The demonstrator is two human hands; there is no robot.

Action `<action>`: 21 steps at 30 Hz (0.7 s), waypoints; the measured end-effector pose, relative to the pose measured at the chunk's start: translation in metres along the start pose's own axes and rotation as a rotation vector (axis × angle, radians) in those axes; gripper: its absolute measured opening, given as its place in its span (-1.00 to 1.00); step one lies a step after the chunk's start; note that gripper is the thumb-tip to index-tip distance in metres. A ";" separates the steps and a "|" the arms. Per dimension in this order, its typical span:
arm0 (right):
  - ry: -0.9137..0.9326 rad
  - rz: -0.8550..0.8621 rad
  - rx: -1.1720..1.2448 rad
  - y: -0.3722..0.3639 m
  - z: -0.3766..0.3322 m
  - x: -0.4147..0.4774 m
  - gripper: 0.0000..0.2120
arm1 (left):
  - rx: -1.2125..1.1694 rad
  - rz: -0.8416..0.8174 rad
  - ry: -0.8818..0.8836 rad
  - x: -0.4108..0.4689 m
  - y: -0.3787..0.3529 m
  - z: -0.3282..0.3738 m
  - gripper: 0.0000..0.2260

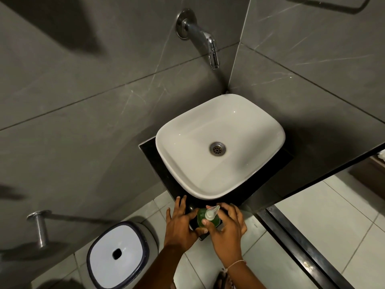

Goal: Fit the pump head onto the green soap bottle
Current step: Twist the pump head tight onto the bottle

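Observation:
The green soap bottle (201,218) stands upright on the near corner of the black counter (149,152), just in front of the basin. A clear pump head (210,213) sits on top of its neck, nozzle pointing toward the basin. My left hand (180,224) rests against the bottle's left side with fingers stretched forward. My right hand (227,228) wraps the right side, thumb pressed at the pump collar. The bottle's lower part is hidden by both hands.
A white square basin (245,113) fills the counter, with a chrome wall tap (205,38) above it. A lidded bin (117,255) stands on the tiled floor at lower left, beside a chrome wall holder (40,227). A dark door threshold (300,247) runs at right.

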State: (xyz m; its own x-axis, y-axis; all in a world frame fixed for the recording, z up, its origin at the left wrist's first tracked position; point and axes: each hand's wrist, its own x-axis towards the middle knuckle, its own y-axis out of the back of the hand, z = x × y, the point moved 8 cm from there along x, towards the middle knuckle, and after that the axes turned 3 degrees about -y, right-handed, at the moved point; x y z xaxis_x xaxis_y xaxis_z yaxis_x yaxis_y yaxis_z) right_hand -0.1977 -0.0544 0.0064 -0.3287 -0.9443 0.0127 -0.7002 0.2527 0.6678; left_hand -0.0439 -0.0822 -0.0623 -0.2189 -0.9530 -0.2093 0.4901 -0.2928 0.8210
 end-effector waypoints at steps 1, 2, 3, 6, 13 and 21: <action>-0.020 0.014 0.009 0.001 0.002 0.002 -0.65 | 0.007 -0.001 0.001 0.000 0.000 0.000 -0.39; -0.054 0.021 0.004 0.001 0.002 0.004 -0.65 | 0.008 0.003 0.001 0.000 0.000 0.000 -0.40; -0.089 0.020 -0.012 -0.001 0.002 0.005 -0.61 | 0.005 0.013 0.001 0.000 0.001 0.001 -0.42; -0.125 0.027 -0.010 -0.004 -0.002 0.004 -0.57 | 0.007 0.033 -0.001 0.000 0.001 0.000 -0.48; -0.057 -0.005 0.055 0.003 0.001 0.004 -0.71 | 0.024 0.003 0.007 0.000 -0.001 0.001 -0.40; -0.001 -0.008 0.019 0.002 -0.004 0.000 -0.62 | 0.036 0.002 0.009 0.000 0.000 0.001 -0.46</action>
State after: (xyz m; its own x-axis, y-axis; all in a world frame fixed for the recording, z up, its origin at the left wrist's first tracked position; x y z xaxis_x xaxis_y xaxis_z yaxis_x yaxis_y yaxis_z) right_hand -0.1965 -0.0548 0.0112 -0.3233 -0.9463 0.0066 -0.7150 0.2488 0.6533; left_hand -0.0444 -0.0818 -0.0614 -0.2103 -0.9543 -0.2122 0.4596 -0.2880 0.8401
